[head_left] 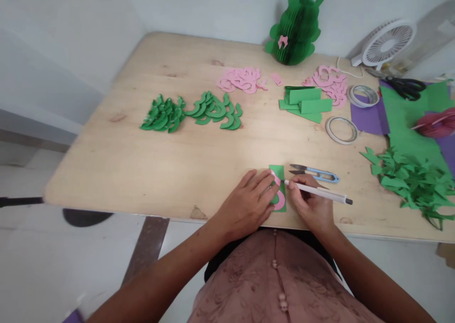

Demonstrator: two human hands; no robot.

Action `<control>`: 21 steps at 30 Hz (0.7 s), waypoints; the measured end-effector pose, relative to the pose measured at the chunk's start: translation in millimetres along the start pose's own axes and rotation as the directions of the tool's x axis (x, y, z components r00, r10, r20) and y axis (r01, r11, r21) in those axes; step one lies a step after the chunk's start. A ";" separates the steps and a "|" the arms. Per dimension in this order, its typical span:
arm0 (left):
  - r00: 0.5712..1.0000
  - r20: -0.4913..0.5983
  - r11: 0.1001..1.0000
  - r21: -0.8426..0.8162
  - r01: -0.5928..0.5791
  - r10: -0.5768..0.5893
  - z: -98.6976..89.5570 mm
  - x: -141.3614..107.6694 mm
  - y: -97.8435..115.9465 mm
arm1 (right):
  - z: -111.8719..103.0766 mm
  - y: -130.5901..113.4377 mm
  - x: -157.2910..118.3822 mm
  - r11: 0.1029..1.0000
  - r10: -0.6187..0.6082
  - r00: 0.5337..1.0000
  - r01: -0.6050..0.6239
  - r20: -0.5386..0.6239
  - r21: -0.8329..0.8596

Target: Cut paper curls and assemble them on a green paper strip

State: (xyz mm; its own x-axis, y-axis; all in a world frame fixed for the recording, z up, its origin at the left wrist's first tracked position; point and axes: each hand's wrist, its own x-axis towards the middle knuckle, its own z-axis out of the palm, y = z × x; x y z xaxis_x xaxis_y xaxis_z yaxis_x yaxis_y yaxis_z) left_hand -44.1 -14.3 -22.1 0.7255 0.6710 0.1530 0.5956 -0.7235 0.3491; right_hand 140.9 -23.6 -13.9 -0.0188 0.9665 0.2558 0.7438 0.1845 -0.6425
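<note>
My left hand (250,200) lies flat with its fingers stretched over a curved pink paper cutout (280,200). Underneath the cutout is a strip of green paper (277,170) near the table's front edge; part of both is hidden by my fingers. A white pen (320,190) with a dark end is gripped in my right hand (314,208), its tip at the right side of the pink cutout. Just beyond my right hand rests a pair of blue thread snips (325,175), blades pointing left.
Green curved cutouts (215,109) and pink cutouts (243,79) lie in piles on the wooden table (117,161). Folded green strips (305,100), tape rolls (341,130), green scraps (408,180) and black scissors (407,86) sit rightward. A green paper rabbit (296,29) and white fan (387,43) stand behind.
</note>
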 end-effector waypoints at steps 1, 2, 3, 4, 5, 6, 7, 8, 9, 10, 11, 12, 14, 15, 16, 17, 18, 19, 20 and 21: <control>1.000 -0.003 1.000 0.000 -0.001 0.001 0.5 -0.1 0.0 | 0.1 0.2 0.0 1.000 0.001 1.000 -0.001 0.001 0.004; 1.000 -0.006 1.000 0.001 -0.002 0.002 0.8 -0.1 0.1 | 0.2 0.4 0.0 1.000 0.003 1.000 -0.003 0.002 0.008; 1.000 -0.006 1.000 0.004 -0.002 0.002 1.0 -0.1 0.1 | 0.4 0.7 0.0 1.000 0.005 1.000 -0.005 0.002 0.009; 1.000 -0.005 1.000 0.006 -0.002 0.002 1.1 -0.1 0.1 | 0.6 0.9 0.0 1.000 0.007 1.000 -0.007 0.003 0.011; 1.000 -0.004 1.000 0.009 -0.002 0.002 1.0 0.0 0.0 | 0.7 1.1 0.0 1.000 0.008 1.000 -0.008 0.004 0.013; 1.000 -0.004 1.000 0.011 -0.002 0.002 0.8 0.0 0.0 | 0.8 1.2 -0.1 1.000 0.008 1.000 -0.008 0.005 0.015; 1.000 -0.003 1.000 0.013 -0.001 0.002 0.6 0.1 0.0 | 0.9 1.1 -0.2 1.000 0.007 1.000 -0.008 0.008 0.016; 1.000 -0.003 1.000 0.015 -0.002 0.002 0.4 0.1 0.1 | 0.9 1.0 -0.4 1.000 0.006 1.000 -0.006 0.010 0.017; 1.000 -0.001 1.000 0.016 -0.004 0.004 0.2 0.1 0.1 | 0.9 0.7 -0.5 1.000 0.005 1.000 -0.006 0.012 0.017; 1.000 0.001 1.000 0.017 -0.005 0.005 0.0 0.1 0.1 | 0.7 0.4 -0.6 1.000 0.005 1.000 -0.005 0.012 0.015; 1.000 0.002 1.000 0.018 -0.005 0.005 -0.2 0.1 0.1 | 0.6 0.0 -0.7 1.000 0.005 1.000 -0.005 0.011 0.011; 1.000 0.001 1.000 0.019 -0.004 0.004 -0.3 0.1 0.2 | 0.3 -0.4 -0.8 1.000 0.006 1.000 -0.006 0.012 0.006; 1.000 -0.007 1.000 0.020 -0.002 0.002 -0.4 0.0 0.1 | -0.2 -1.0 -0.7 1.000 0.006 1.000 -0.006 0.016 -0.002; 1.000 -0.012 1.000 0.020 -0.003 0.004 -0.3 0.0 0.1 | -0.4 -1.2 -0.6 1.000 0.004 1.000 -0.003 0.015 -0.006; 1.000 -0.016 1.000 0.019 -0.006 0.006 -0.3 0.0 0.0 | -0.7 -1.4 -0.5 1.000 0.001 1.000 -0.001 0.014 -0.011; 1.000 -0.019 1.000 0.019 -0.008 0.009 -0.1 0.0 -0.1 | -0.9 -1.6 -0.5 1.000 -0.001 1.000 0.001 0.014 -0.014; 1.000 -0.022 1.000 0.020 -0.010 0.011 0.0 0.0 -0.2 | -1.1 -1.7 -0.4 1.000 -0.004 1.000 0.004 0.011 -0.014; 1.000 -0.023 1.000 0.021 -0.011 0.012 0.1 -0.1 -0.2 | -1.3 -1.9 -0.4 1.000 -0.006 1.000 0.006 0.010 -0.014; 1.000 -0.022 1.000 0.023 -0.011 0.011 0.2 -0.1 -0.3 | -1.4 -2.0 -0.4 1.000 -0.007 1.000 0.007 0.009 -0.014; 1.000 -0.020 1.000 0.024 -0.008 0.009 0.3 -0.1 -0.3 | -1.6 -2.1 -0.5 1.000 -0.010 1.000 0.010 0.011 -0.014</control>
State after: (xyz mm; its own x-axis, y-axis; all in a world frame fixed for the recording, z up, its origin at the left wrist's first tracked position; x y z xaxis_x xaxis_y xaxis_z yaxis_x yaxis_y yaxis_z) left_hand -44.3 -14.2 -22.5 0.7235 0.6678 0.1747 0.5976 -0.7327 0.3256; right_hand 140.4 -24.8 -11.6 -0.0337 0.9667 0.2537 0.7525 0.1916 -0.6301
